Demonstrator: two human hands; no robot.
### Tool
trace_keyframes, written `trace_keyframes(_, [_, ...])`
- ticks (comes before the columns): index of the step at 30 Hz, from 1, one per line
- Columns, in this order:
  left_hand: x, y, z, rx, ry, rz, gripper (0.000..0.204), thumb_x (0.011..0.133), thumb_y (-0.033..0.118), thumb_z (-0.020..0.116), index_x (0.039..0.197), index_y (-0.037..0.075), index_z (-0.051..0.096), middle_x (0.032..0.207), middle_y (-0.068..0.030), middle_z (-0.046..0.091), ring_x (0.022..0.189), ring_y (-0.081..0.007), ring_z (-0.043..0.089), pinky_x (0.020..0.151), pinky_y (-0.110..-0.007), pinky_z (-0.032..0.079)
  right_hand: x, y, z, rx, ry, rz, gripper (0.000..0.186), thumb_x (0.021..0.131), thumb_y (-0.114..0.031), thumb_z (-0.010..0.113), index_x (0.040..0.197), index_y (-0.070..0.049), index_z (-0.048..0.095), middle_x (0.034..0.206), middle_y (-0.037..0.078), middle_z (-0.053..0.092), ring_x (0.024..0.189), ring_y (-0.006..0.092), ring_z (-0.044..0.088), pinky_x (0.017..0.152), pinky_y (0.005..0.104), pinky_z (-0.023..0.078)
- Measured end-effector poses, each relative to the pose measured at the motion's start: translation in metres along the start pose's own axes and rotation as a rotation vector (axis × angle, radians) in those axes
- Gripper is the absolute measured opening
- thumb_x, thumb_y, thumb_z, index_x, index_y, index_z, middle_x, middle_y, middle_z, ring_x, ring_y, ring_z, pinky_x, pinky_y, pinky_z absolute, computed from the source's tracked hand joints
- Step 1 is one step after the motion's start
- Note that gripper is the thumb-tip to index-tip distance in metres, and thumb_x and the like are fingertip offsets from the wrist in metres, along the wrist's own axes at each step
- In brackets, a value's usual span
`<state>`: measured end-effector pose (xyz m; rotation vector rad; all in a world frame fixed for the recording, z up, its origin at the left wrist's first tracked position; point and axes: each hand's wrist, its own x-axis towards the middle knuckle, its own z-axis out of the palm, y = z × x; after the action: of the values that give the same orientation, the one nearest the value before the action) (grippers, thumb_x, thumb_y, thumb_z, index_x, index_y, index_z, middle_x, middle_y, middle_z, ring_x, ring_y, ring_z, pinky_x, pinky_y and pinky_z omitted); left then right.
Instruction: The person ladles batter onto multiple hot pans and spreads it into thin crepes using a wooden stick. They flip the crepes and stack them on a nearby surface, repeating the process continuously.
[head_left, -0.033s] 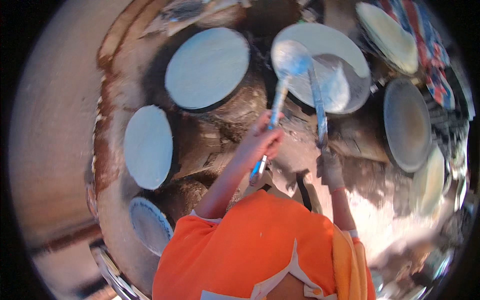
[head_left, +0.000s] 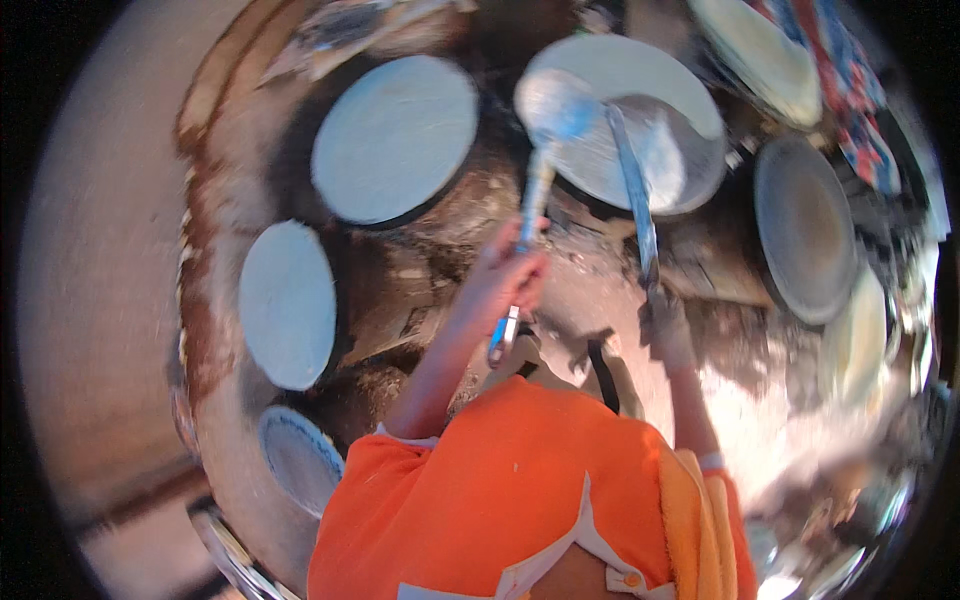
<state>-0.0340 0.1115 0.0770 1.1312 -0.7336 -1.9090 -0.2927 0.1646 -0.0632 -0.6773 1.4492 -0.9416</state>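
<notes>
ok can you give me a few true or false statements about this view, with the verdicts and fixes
1. The left hand holds a ladle with a round head. True.
2. The right hand holds nothing. False: it holds a long, flat tool.
3. The griddle behind the two tools is pale all over. False: a darker grey area shows beside the pale layer.
4. The round disc at the right is grey, brownish toward its middle. True.
5. The cloth at the upper right is plain green. False: it shows red, blue and whitish stripes.
6. The person wears an orange top. True.
</notes>
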Motion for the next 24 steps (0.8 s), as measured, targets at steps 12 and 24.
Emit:
trace_keyframes(12, [0.029,-0.004,0.039,0.114,0.018,0.016,0.031,0.088,0.007,0.044,0.119,0.005,0.041,0.07,-0.0027,0.047,0.04,-0.0025,0.031,0.037,-0.018,0.028,0.017,-0.011,-0.077,-0.26,-0.062,-0.005,0.039,0.089,-0.043,0.047,0.096,-0.006,0.06,0.057,0.001,0.052,0.041,0.0072,0.047,0.036,0.0227,0.038])
trace_keyframes(24, [0.059,-0.004,0.07,0.067,-0.015,-0.113,0.03,0.089,0.007,0.041,0.12,0.006,0.041,0.072,-0.003,0.047,0.039,-0.0021,0.031,0.037,-0.018,0.029,0.118,0.026,-0.117,-0.879,0.412,-0.52,0.035,0.089,-0.033,0.047,0.112,-0.006,0.05,0.065,0.003,0.054,0.048,0.014,0.05,0.044,0.0292,0.044])
